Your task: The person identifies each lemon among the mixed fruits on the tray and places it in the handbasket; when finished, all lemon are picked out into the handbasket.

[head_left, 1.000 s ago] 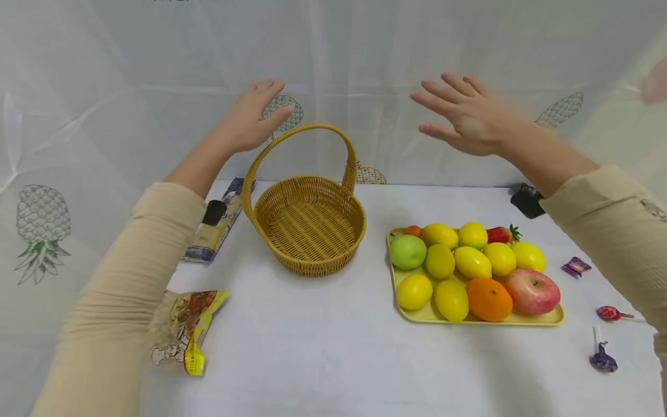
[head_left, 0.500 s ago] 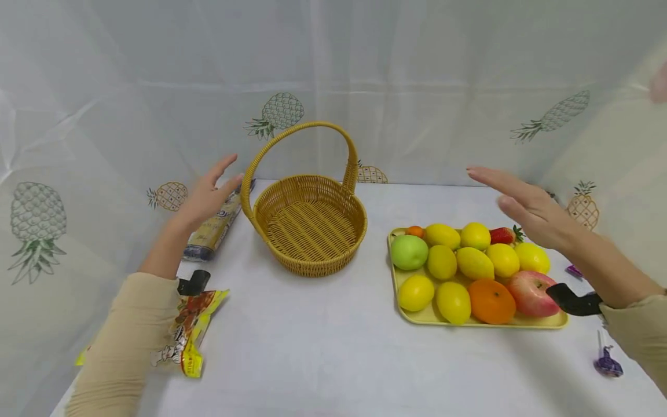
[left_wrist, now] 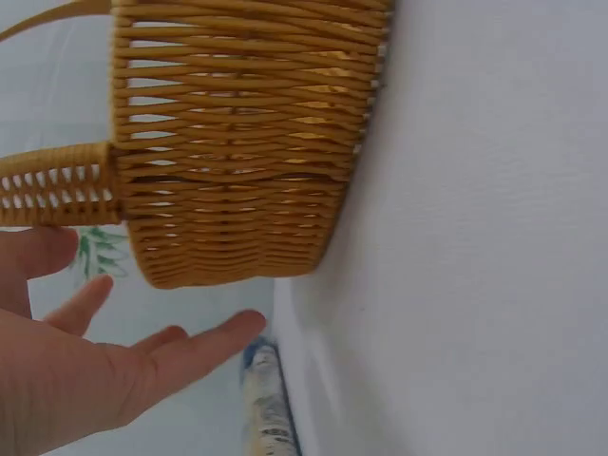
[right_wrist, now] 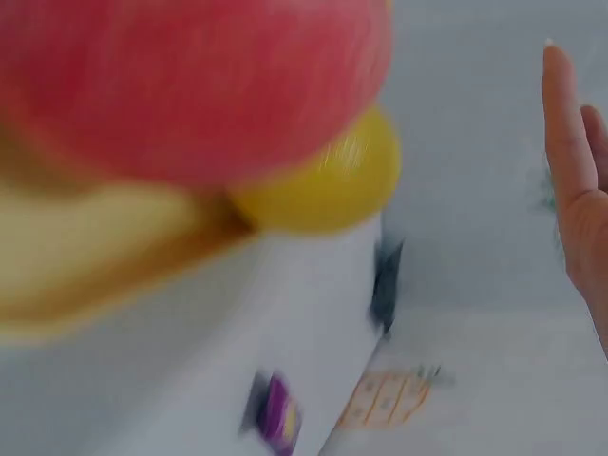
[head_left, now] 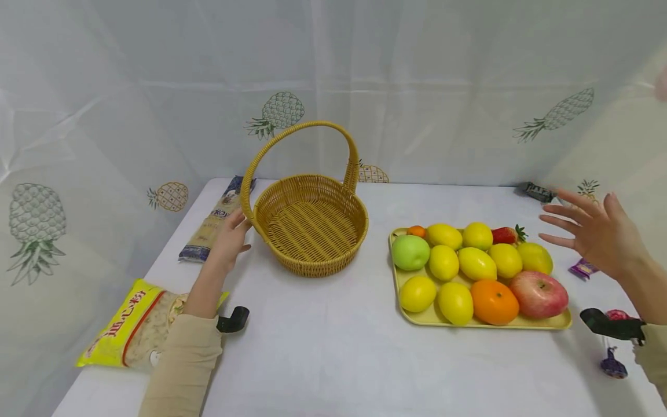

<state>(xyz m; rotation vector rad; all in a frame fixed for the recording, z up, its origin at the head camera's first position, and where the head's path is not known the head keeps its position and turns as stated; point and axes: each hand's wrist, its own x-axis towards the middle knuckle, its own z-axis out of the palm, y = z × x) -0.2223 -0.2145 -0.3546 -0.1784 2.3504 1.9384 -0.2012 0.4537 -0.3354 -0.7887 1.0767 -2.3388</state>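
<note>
A round wicker basket (head_left: 312,266) with a tall arched handle stands at the middle left of the table, with nothing in it. My left hand (head_left: 229,238) is at the basket's left side, by the foot of the handle. In the left wrist view its fingers are spread, and one fingertip (left_wrist: 59,249) is right by the handle; whether it touches I cannot tell. My right hand (head_left: 607,237) hovers with spread fingers at the right of a yellow tray (head_left: 560,321). Several lemons (head_left: 455,304), a green apple (head_left: 410,252), an orange (head_left: 495,302), a red apple (head_left: 538,294) and a strawberry (head_left: 504,235) fill it.
A yellow food bag (head_left: 117,330) lies at the left edge, partly behind the left forearm. Behind it is a long blue-ended packet (head_left: 213,223). On the right are a purple wrapped candy (head_left: 583,269), a purple lollipop (head_left: 613,365) and a dark packet (head_left: 537,192).
Both hands have come down from high in front of the back curtain. The left one has moved to the basket's side, the right one outward past the tray. Basket and fruit stay put.
</note>
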